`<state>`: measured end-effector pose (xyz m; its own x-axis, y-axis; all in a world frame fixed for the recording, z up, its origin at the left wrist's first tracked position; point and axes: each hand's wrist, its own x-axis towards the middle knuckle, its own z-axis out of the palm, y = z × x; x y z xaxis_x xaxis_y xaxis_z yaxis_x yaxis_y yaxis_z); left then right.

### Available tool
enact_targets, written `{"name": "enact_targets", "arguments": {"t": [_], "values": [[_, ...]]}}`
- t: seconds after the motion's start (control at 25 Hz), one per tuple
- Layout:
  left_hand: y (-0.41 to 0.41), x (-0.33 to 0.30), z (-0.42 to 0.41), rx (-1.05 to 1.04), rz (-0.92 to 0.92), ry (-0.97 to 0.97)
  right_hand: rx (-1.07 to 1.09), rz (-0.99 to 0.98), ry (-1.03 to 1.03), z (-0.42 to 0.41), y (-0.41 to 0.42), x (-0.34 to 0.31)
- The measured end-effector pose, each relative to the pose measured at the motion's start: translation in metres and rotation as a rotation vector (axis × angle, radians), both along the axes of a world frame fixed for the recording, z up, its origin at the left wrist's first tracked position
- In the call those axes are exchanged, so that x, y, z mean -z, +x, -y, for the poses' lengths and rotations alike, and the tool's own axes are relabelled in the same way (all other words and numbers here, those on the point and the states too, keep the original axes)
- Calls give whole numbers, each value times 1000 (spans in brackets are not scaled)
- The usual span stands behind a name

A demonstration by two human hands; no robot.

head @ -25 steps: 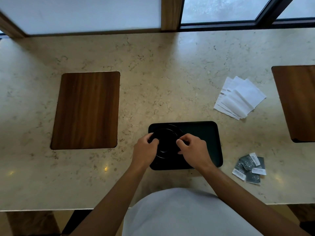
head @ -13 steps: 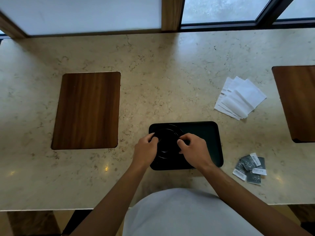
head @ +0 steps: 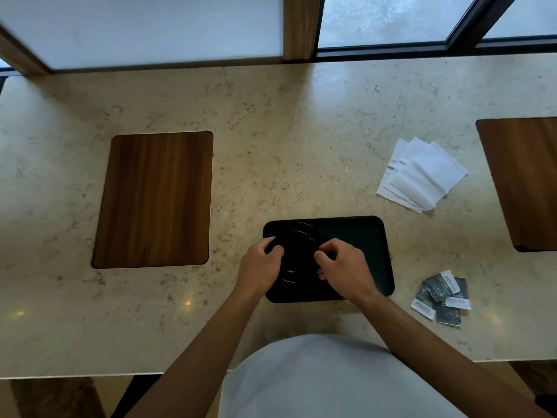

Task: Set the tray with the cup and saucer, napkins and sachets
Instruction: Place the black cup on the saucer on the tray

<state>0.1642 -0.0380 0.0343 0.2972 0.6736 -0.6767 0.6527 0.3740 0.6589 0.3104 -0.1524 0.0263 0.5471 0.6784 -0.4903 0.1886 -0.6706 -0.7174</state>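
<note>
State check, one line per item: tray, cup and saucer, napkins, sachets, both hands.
tray: flat on counter, right half bare
cup and saucer: on tray's left half
napkins: fanned stack on counter, off tray
sachets: loose pile on counter, off tray
left hand: gripping cup and saucer
right hand: gripping cup and saucer

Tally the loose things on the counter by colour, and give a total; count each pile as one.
Black: 2, the tray and the cup and saucer set on it, held between both hands.
White: 1, the napkins pile.
Grey and white: 1, the sachets pile.
Total: 4.
</note>
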Motion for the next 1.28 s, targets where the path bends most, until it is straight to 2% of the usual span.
{"name": "enact_targets", "arguments": {"t": [0.56,1.0,1.28], "values": [[0,2,4,5,-31,21,-4,-38,-1,5,2,6],[-6,5,-2,64,-41,33,-53,-218,5,2,11,8],[-19,4,0,-48,22,-28,-42,-237,-5,5,15,4]]}}
